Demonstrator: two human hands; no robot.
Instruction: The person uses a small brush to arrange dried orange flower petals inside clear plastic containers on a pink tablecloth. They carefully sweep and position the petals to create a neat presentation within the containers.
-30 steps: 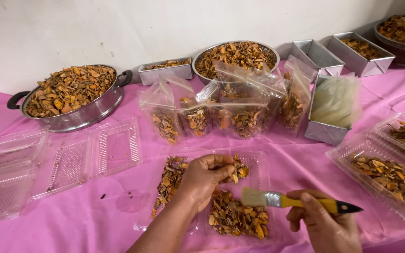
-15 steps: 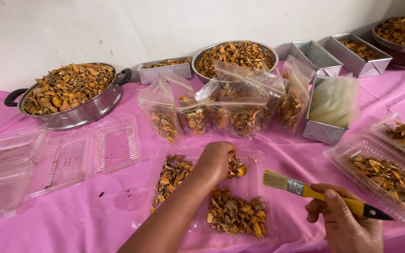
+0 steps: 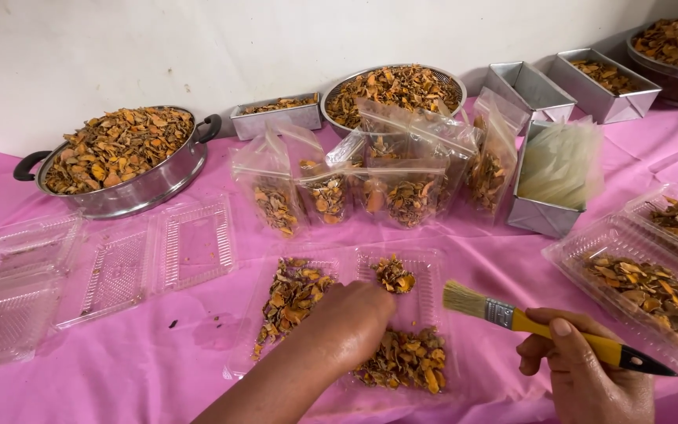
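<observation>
Both hands work low over the pink tablecloth. Left hand is curled, knuckles up, fingers closed down onto the dried orange-brown chips lying in an open clear plastic clamshell tray; whether it has pinched any pieces cannot be told. Right hand is closed around the yellow handle of a flat paintbrush with pale bristles and a black tip, which lies level just right of that tray, bristles pointing left.

More chips sit in the tray's left half and in a small heap at its far end. Just left lie empty clear clamshell trays, opened flat; at the right edge, filled clamshell trays hold the same chips.

Beyond stand clear plastic pouches, partly filled, and a silver rectangular tin holding a stack of empty pouches. Farthest back, near the white wall, are a steel pan with black handles heaped with chips, a round metal sieve bowl, and several silver loaf tins.
</observation>
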